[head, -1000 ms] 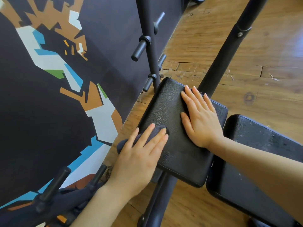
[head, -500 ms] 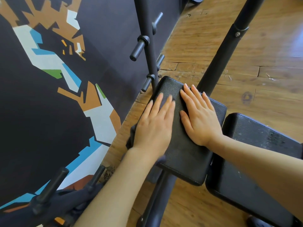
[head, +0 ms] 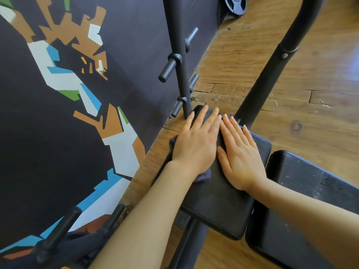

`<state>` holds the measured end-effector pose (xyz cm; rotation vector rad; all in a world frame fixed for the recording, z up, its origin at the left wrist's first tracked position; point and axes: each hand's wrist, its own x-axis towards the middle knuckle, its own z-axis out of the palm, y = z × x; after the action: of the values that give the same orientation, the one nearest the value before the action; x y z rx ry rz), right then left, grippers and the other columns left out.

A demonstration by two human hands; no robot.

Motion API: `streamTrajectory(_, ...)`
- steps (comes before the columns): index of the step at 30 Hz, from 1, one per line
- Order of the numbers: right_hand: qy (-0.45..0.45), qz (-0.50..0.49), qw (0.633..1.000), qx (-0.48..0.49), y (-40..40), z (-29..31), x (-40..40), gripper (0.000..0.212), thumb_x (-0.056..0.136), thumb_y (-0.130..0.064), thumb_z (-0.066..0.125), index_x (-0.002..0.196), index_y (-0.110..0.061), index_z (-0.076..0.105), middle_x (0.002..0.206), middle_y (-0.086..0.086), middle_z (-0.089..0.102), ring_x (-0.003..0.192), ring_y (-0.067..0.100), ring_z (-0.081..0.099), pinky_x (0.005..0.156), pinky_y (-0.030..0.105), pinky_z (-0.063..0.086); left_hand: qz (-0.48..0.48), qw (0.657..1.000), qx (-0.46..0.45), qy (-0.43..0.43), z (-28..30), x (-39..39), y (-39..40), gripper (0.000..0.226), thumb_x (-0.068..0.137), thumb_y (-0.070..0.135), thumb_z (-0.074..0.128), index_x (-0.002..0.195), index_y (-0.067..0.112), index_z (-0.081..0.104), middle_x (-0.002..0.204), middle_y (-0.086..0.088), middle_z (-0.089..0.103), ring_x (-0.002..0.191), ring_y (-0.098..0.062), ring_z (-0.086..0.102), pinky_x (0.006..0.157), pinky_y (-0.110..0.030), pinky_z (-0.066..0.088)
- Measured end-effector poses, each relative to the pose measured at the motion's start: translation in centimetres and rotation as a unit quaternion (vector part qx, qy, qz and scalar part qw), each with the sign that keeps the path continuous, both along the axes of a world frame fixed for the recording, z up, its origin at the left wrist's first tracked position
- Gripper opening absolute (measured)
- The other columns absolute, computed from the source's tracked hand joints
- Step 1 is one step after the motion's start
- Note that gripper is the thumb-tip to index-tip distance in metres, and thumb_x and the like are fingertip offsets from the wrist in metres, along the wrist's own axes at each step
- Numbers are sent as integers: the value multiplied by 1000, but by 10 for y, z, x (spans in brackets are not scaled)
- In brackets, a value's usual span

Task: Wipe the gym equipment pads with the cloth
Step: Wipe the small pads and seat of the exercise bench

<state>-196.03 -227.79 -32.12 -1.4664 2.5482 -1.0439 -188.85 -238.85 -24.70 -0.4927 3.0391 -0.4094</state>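
The left hand [head: 196, 144] presses a dark cloth [head: 171, 146] flat on the far end of the black pad [head: 219, 200], fingers straight; the right hand [head: 240, 154] rests flat beside it, fingers spread

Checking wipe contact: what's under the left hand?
A dark cloth, edges showing around the left hand, on the small black pad. The cloth's middle and the pad beneath are covered.
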Motion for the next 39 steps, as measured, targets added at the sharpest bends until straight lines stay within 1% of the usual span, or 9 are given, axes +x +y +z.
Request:
streamTrajectory(7, 6, -1, 1000, 6, 1, -1, 0, 61, 98, -38, 28, 152, -10, 20, 160, 4, 11, 148, 15, 3, 121, 38, 5, -14, 1000, 16, 5, 1, 95, 23, 53, 97, 27, 42, 148, 14, 38, 156, -3, 32, 146, -24, 24, 115, -43, 28)
streamTrajectory(12, 8, -4, 1000, 8, 0, -1, -1, 61, 98, -38, 29, 152, -11, 19, 160, 4, 11, 148, 14, 3, 121, 36, 3, 16, 999, 40, 16, 7, 11, -6, 55, 101, 19, 36, 154, 14, 20, 162, -2, 15, 149, -23, 8, 120, -40, 16)
streamTrajectory(15, 10, -3, 1000, 9, -1, -1, -2, 62, 98, -39, 29, 153, -12, 18, 160, 3, 10, 148, 14, 2, 121, 36, 3, 60, 996, 63, 33, 5, 10, -6, 56, 103, 20, 37, 154, 15, 16, 163, -1, 10, 150, -21, 3, 115, -37, 28)
streamTrajectory(18, 6, -2, 1000, 8, 0, -1, -2, 62, 98, -39, 29, 153, -12, 18, 160, 2, 9, 148, 14, 2, 121, 37, 4, 94, 992, 53, 66, 6, 73, 16, 64, 93, 19, 60, 150, 13, 32, 157, -3, 28, 145, -24, 22, 98, -30, 42)
streamTrajectory(21, 6, -2, 1000, 5, 0, -2, -1, 62, 98, -39, 29, 152, -12, 19, 160, 3, 11, 148, 15, 3, 121, 40, 6, 90, 992, 50, 68, 2, 117, 33, 68, 80, 10, 72, 142, 8, 46, 150, -8, 42, 138, -28, 36, 94, -28, 38)
streamTrajectory(27, 10, -4, 1000, -9, -1, -4, -1, 62, 97, -39, 27, 152, -10, 22, 160, 4, 13, 148, 16, 5, 120, 42, 9, 180, 976, 78, 96, 0, 87, 19, 65, 84, 8, 72, 143, 7, 45, 146, -10, 46, 134, -20, 30, 96, -30, 40)
streamTrajectory(31, 10, -4, 1000, -12, -1, -3, -1, 62, 97, -39, 27, 152, -10, 22, 160, 4, 13, 148, 17, 6, 120, 41, 9, 119, 984, 98, 84, 7, 130, 34, 75, 73, -6, 68, 143, 6, 44, 149, -9, 43, 137, -29, 40, 97, -33, 40)
streamTrajectory(34, 13, -5, 1000, -12, -1, -4, -1, 62, 97, -39, 28, 151, -10, 22, 160, 4, 13, 148, 17, 7, 120, 41, 9, 122, 984, 109, 76, 10, 123, 31, 74, 74, -5, 70, 143, 5, 44, 149, -11, 43, 137, -29, 40, 97, -30, 38)
streamTrajectory(39, 22, -9, 1000, -7, -2, -4, 0, 62, 97, -39, 27, 152, -10, 22, 160, 4, 13, 148, 16, 6, 120, 38, 6, 117, 982, 127, 76, 10, 78, 9, 56, 97, 4, 33, 152, 9, 24, 159, -8, 22, 147, -23, 19, 108, -29, 29)
